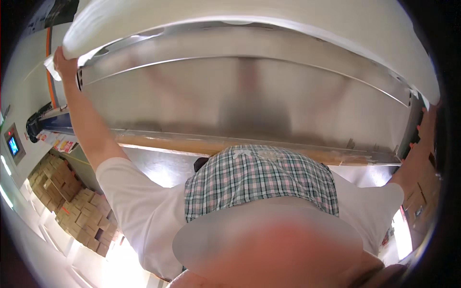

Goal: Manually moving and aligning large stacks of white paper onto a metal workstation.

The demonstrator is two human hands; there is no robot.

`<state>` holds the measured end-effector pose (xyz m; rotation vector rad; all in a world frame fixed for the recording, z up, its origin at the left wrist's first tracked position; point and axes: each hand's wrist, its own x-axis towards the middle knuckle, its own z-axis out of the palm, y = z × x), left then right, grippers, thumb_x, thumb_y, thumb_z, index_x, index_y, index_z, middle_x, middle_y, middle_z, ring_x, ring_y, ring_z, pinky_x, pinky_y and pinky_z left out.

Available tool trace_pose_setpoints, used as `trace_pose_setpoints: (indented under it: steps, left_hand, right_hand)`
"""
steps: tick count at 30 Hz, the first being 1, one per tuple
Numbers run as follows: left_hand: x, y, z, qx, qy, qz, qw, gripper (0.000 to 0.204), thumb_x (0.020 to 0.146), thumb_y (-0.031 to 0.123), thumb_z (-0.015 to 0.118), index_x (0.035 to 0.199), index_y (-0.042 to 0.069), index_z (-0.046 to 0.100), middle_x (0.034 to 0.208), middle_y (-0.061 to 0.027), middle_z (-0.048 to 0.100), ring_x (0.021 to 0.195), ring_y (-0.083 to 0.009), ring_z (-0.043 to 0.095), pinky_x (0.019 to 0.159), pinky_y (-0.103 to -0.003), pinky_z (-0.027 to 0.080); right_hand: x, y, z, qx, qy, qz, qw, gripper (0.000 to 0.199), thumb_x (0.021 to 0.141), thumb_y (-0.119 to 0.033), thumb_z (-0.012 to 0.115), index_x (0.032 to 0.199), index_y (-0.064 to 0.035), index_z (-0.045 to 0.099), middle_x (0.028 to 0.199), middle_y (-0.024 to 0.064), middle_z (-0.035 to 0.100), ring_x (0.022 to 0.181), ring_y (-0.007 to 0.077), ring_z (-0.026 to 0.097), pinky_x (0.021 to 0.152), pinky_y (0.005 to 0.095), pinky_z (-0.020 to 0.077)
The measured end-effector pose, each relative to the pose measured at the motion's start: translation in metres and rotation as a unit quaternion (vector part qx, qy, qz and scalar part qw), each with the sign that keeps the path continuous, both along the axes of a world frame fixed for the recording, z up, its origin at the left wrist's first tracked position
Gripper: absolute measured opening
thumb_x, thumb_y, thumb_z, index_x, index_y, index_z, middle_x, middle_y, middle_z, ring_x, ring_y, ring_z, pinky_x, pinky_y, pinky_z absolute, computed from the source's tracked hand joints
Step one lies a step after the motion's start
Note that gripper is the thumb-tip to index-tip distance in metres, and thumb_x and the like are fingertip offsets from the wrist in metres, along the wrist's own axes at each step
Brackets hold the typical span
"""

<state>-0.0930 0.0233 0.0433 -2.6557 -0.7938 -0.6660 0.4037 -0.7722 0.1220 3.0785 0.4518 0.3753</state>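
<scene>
Reaching out wide to either side, the person's two bare arms span a broad white sheet (269, 24) that curves across the top of the view, draped over a long metal machine housing (240, 91). The left hand (62, 60) is at the sheet's left end, just above the housing's left corner — its fingers are closed around the edge of the white material, which bunches a little there. The right hand (429, 113) is at the far right end of the housing, close under the sheet's right edge; it sits at the dark rim of the view and is partly cut off, so I cannot tell whether it is gripping the sheet or only lying against it.

Below the sheet, the housing shows a brushed, shiny face that reflects blurred shapes, and along its lower edge runs a wooden strip (201, 144). Beneath the housing the person's own body fills the middle of the view — a green-and-white checked apron (259, 177) over a white short-sleeved shirt (139, 206).

Left of the housing and lower down, stacks of brown cardboard boxes (72, 201) stand on the floor. Further left of them, near the rim, a small panel with a lit blue screen (13, 144) is fixed to a pale wall. An orange upright (49, 72) runs just beside the left forearm.
</scene>
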Motion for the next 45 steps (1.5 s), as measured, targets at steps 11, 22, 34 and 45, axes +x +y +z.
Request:
trace_pose_setpoints:
  steps: [11,22,34,45]
  left_hand:
    - [-0.123,-0.079,0.004,-0.032,0.048,-0.019,0.998,0.056,0.062,0.015,0.064,0.116,0.014,0.050,0.123,-0.0136,0.045,0.116,-0.0301,0.039,0.098,-0.045,0.027]
    - [-0.197,-0.178,-0.038,-0.175,0.176,0.106,0.963,0.056,0.060,0.008,0.063,0.113,0.020,0.051,0.124,-0.0118,0.041,0.116,-0.0327,0.035,0.100,-0.043,0.025]
    - [-0.027,-0.073,-0.039,-0.339,0.662,0.253,0.619,0.083,0.045,-0.001,0.064,0.124,0.013,0.044,0.118,-0.0172,0.049,0.109,-0.0333,0.047,0.087,-0.039,0.042]
    - [-0.062,-0.164,-0.023,-0.353,0.611,0.125,0.698,0.064,0.060,0.003,0.053,0.121,0.021,0.049,0.116,-0.0121,0.052,0.110,-0.0319,0.046,0.090,-0.042,0.040]
  right_hand:
    - [0.016,-0.236,-0.081,-0.072,-0.123,0.192,0.971,0.048,0.073,-0.018,0.063,0.118,-0.0121,0.048,0.123,0.0151,0.044,0.117,0.0313,0.038,0.096,0.0407,0.0332]
    - [-0.116,-0.229,-0.140,-0.103,0.084,0.094,0.987,0.053,0.071,-0.013,0.062,0.120,-0.0197,0.044,0.129,0.0143,0.035,0.123,0.0298,0.029,0.101,0.0429,0.0228]
    - [0.075,-0.182,-0.179,-0.248,0.523,0.058,0.813,0.075,0.047,0.013,0.062,0.117,-0.0091,0.047,0.115,0.0168,0.049,0.107,0.0344,0.048,0.087,0.0384,0.0429]
    - [0.073,-0.279,-0.230,-0.428,0.522,0.106,0.730,0.077,0.044,0.002,0.073,0.116,-0.0027,0.046,0.110,0.0160,0.054,0.105,0.0277,0.051,0.090,0.0328,0.0412]
